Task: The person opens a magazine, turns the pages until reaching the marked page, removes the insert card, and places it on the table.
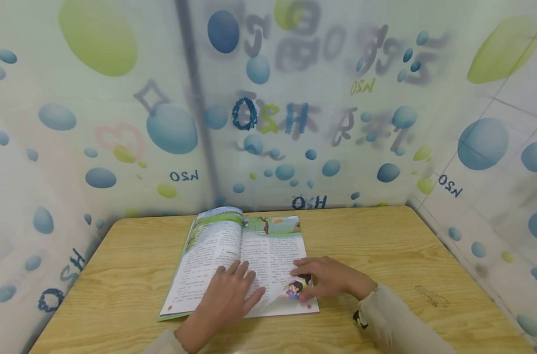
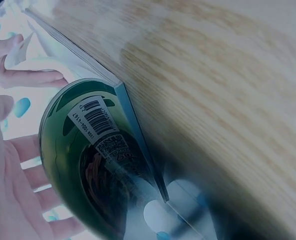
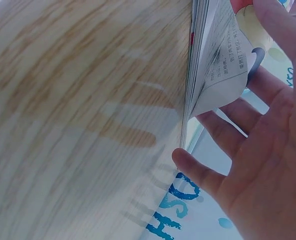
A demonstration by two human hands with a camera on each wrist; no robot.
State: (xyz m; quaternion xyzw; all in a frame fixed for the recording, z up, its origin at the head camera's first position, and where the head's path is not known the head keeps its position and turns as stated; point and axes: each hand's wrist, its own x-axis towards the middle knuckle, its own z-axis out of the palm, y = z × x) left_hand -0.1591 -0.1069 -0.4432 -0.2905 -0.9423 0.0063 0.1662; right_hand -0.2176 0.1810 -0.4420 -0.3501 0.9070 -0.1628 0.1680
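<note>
A magazine [image 1: 256, 250] lies open on the wooden table, with printed text and coloured pictures on its pages. My left hand [image 1: 230, 295] rests across the lower middle of the spread, fingers extended. In the left wrist view, that hand [image 2: 23, 190] is beside the curved green back cover [image 2: 63, 150], which bears a barcode label. At the lower right page edge, my right hand [image 1: 323, 278] touches the paper, its thumb and fingers apart around a picture of children. The right wrist view shows a page [image 3: 222, 75] curling up from the stack, partly hiding the fingers of that hand [image 3: 272, 140].
The wooden table [image 1: 370, 236] extends around the magazine. A pale curtain [image 1: 268, 162] with blue and green dots and lettering hangs behind it and along both sides. A small dark item [image 1: 360, 319] is at the right sleeve's cuff.
</note>
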